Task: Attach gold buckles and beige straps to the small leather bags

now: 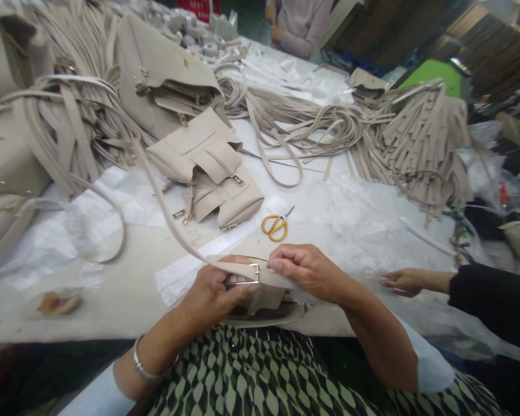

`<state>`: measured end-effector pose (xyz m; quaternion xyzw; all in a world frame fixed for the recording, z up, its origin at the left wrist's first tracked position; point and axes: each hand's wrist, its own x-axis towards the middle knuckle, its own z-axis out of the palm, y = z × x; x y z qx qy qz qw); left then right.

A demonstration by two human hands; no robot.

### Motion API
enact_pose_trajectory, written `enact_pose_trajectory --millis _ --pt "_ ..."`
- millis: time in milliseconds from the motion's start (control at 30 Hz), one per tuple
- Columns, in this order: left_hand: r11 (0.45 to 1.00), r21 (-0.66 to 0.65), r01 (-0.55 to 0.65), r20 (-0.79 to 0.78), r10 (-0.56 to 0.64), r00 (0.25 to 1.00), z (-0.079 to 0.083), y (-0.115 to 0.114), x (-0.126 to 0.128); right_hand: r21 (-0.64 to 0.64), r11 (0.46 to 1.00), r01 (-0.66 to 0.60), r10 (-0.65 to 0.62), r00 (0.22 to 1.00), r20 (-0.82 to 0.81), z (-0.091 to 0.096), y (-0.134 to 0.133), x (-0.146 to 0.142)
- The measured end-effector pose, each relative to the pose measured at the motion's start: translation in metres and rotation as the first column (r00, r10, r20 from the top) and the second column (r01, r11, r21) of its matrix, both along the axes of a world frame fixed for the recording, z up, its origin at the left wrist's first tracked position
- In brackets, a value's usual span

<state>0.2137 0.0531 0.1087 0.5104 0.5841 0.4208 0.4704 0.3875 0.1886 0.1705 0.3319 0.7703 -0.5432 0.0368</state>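
Note:
My left hand (219, 292) is closed around a beige strap (184, 242) beside its rectangular metal buckle (256, 273). The strap runs from the buckle up and left across the table. My right hand (305, 268) pinches the strap on the buckle's other side, thumb against fingers. Beneath both hands lies a beige handbag (266, 300), close to my body and partly covered by them. Just beyond my hands rest small scissors (277, 225) with yellow handles. Another beige bag (225, 179) lies on its side farther back, its flap and metal fittings showing.
Bundles of beige straps (429, 138) spread across the back and right. More bags (164, 63) crowd the left. A co-worker's hand (403, 282) in a dark sleeve reaches in from the right over clear plastic. Another person (301, 26) stands across the table. White sheets (177, 280) lie about.

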Motion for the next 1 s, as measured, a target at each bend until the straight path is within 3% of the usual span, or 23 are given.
enact_pose_trajectory --millis 133,233,333,533,700,833,1000 --pt "0.999 -0.006 -0.034 0.002 0.034 0.999 -0.006 -0.001 0.002 0.129 0.98 -0.151 0.138 0.985 0.107 0.03 0.021 0.02" --pt "0.998 -0.039 -0.046 0.019 0.047 0.999 -0.01 -0.003 0.004 0.084 0.92 -0.382 0.335 0.881 0.333 0.04 0.019 0.036" --pt "0.999 -0.021 -0.05 0.021 0.05 0.999 -0.011 -0.004 0.007 0.087 0.879 -0.47 0.376 0.792 0.481 0.038 0.004 0.034" --pt "0.995 0.057 0.076 0.064 -0.08 0.995 -0.005 -0.011 0.002 0.145 0.851 -0.505 0.388 0.79 0.475 0.037 -0.011 0.018" --pt "0.998 0.043 -0.041 0.18 0.033 0.983 -0.002 -0.019 0.0 0.136 0.855 -0.501 0.394 0.796 0.46 0.037 -0.011 0.018" --pt "0.997 0.039 -0.07 0.174 0.062 0.983 -0.001 -0.018 0.004 0.134 0.882 -0.453 0.366 0.834 0.412 0.033 -0.01 0.023" --pt "0.998 0.007 -0.06 0.185 0.058 0.981 0.0 -0.018 0.005 -0.009 0.95 -0.311 0.301 0.912 0.277 0.03 -0.002 0.042"
